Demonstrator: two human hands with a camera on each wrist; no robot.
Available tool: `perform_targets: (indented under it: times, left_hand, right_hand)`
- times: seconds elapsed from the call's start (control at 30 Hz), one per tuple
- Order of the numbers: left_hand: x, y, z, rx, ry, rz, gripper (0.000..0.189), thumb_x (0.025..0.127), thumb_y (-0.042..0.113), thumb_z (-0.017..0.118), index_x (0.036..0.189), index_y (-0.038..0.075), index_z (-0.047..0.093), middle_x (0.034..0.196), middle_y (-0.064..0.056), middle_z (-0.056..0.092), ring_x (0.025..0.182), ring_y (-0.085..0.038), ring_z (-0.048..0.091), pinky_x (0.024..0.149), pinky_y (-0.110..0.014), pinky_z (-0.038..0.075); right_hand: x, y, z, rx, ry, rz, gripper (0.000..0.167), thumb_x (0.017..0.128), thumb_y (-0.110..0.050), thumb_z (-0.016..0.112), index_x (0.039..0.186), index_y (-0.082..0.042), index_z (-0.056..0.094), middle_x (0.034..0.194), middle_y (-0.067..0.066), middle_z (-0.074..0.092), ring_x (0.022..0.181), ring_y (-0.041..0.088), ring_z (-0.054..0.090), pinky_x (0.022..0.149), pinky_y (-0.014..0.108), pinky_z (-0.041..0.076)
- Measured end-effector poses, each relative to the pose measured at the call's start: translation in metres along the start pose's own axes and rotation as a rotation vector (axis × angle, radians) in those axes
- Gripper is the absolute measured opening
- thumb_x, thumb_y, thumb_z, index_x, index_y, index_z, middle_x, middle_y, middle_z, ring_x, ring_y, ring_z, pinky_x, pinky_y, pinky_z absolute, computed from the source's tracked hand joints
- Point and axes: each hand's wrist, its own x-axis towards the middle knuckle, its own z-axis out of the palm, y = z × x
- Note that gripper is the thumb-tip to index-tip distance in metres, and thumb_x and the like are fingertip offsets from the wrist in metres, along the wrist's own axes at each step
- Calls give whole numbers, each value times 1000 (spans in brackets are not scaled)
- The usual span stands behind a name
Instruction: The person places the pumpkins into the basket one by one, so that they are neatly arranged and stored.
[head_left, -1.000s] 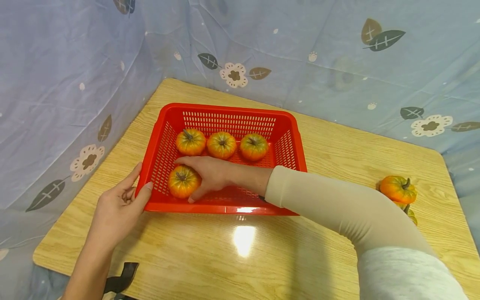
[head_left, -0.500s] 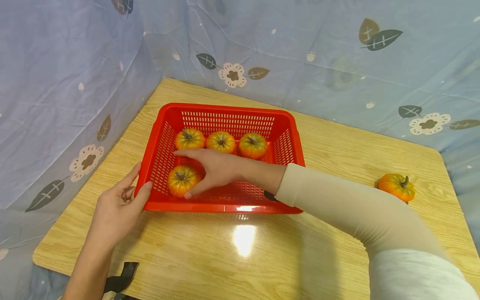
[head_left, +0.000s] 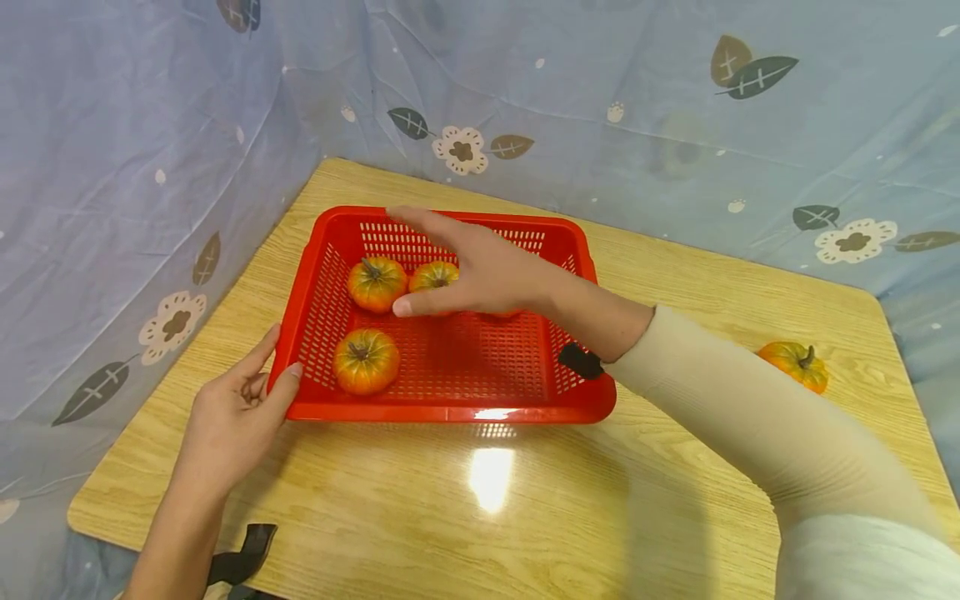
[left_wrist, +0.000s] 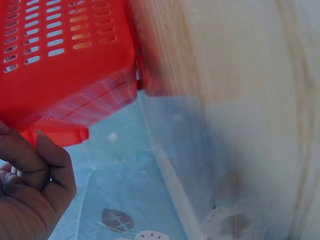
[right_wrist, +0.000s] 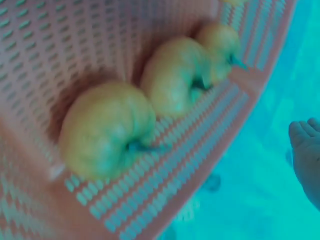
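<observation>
A red plastic basket (head_left: 450, 412) with slotted walls holds several small orange pumpkins. One pumpkin (head_left: 366, 362) sits at its near left, and another pumpkin (head_left: 377, 284) at its far left. Beside that one, a further pumpkin (head_left: 433, 274) is partly covered by my right hand (head_left: 487, 268), which is over the basket with fingers extended and nothing in its grasp. The right wrist view shows a row of pumpkins (right_wrist: 107, 131) along the slotted wall. My left hand (head_left: 236, 417) grips the basket's left rim near the front corner, thumb on top; its curled fingers (left_wrist: 55, 165) show beneath the rim.
A pumpkin (head_left: 795, 364) lies on the wooden table (head_left: 360, 508) at the right, partly behind my right sleeve (head_left: 720, 400). Blue patterned cloth (head_left: 585, 108) hangs behind and left of the table. A black strap (head_left: 243, 558) is at the front left edge.
My right hand has let go of the near-left pumpkin and risen back and to the right over the basket. That pumpkin stays in place, and my left hand keeps its hold.
</observation>
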Motion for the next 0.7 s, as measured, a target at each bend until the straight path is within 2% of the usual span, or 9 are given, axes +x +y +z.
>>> perform_targets:
  times: [0.1, 0.2, 0.4, 0.53, 0.7]
  left_hand:
    - [0, -1, -1, 3, -1, 3, 58, 101, 21, 65, 153, 7, 44, 69, -8, 68, 47, -7, 44, 40, -26, 31]
    - [1, -1, -1, 8, -6, 5, 58, 101, 22, 65, 153, 8, 44, 66, -6, 66, 46, -7, 41, 39, -27, 30]
    - [1, -1, 0, 14, -4, -7, 58, 101, 23, 65, 154, 9, 44, 63, -7, 63, 46, -6, 40, 39, -26, 31]
    - [0, -1, 0, 16, -9, -11, 59, 101, 23, 65, 154, 9, 44, 60, -5, 59, 46, -7, 38, 39, -26, 30]
    - [-1, 0, 0, 21, -5, -11, 59, 101, 24, 65, 154, 9, 44, 59, -4, 57, 47, -7, 38, 40, -27, 30]
  right_hand:
    - [-17, 4, -15, 41, 82, 64, 97, 86, -58, 74, 163, -25, 24, 162, -14, 29, 144, 1, 28, 116, 29, 26]
    - [-38, 10, -28, 59, 165, 146, 97, 89, -56, 73, 164, -25, 20, 163, -14, 26, 146, 5, 26, 117, 32, 25]
    - [-86, 20, -52, 196, 342, 252, 92, 93, -37, 75, 164, -18, 19, 166, -2, 23, 151, 18, 22, 120, 37, 19]
    - [-125, 27, -61, 256, 485, 311, 86, 97, -27, 72, 163, -15, 19, 166, 1, 23, 151, 17, 22, 119, 30, 21]
    - [-175, 42, -66, 248, 604, 448, 81, 101, -27, 65, 164, -18, 16, 167, -1, 20, 152, 15, 20, 115, 20, 24]
